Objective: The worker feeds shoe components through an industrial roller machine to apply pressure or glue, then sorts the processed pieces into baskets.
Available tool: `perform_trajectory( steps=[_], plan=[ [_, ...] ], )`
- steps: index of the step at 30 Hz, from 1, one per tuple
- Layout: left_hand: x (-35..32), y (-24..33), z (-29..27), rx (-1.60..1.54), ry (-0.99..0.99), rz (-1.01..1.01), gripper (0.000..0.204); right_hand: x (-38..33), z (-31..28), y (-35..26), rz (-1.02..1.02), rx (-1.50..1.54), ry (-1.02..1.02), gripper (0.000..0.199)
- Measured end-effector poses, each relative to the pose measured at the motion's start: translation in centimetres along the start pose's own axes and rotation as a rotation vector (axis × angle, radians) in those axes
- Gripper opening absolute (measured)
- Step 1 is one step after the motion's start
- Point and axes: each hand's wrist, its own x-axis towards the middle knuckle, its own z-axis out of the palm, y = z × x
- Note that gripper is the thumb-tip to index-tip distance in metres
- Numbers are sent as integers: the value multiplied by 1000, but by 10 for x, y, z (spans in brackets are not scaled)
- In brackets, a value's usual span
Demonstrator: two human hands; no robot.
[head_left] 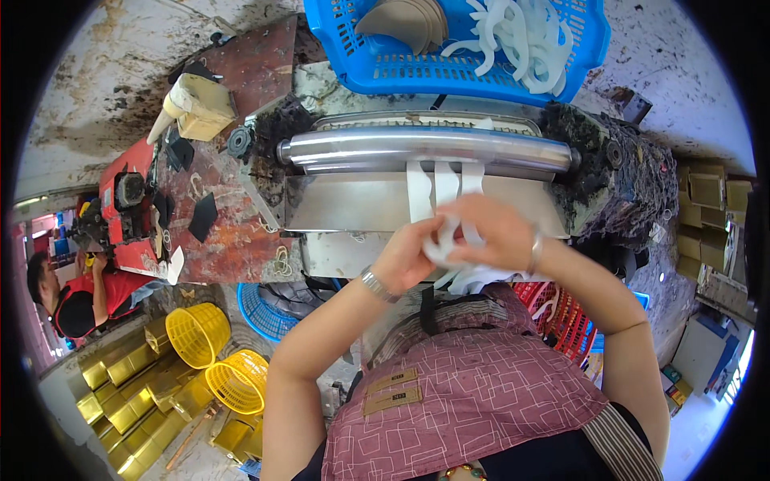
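My left hand (pixel 403 255) is closed at the near edge of a metal feed plate (pixel 345 202), gripping a small bunch of white curved strips (pixel 438 250). Just right of it, my right hand (pixel 507 234) reaches over the same bunch; motion smears its fingers, so its grip cannot be made out. Three white strips (pixel 419 192) with wavy edges lie side by side on the plate, their far ends at a shiny steel roller (pixel 353 150). More white pieces (pixel 480 277) are heaped below my hands, partly hidden by them.
Behind the roller stands a blue basket (pixel 377 82) with white strips and tan curved pieces. Dark fluff coats the machine's right end (pixel 622 168). Yellow baskets (pixel 196 335) and a red basket (pixel 573 325) stand lower down. Another person (pixel 76 301) works at far left.
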Motion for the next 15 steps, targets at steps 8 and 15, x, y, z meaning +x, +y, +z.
perform_trajectory(
  steps=[8, 15],
  plan=[
    [19, -59, -32, 998, -3, 115, 43, 135, -11, 109, 833, 128, -222, 82],
    [93, -111, -41, 1562, 158, 522, 56, 172, 14, 96, 369, -10, -123, 64]
  ],
)
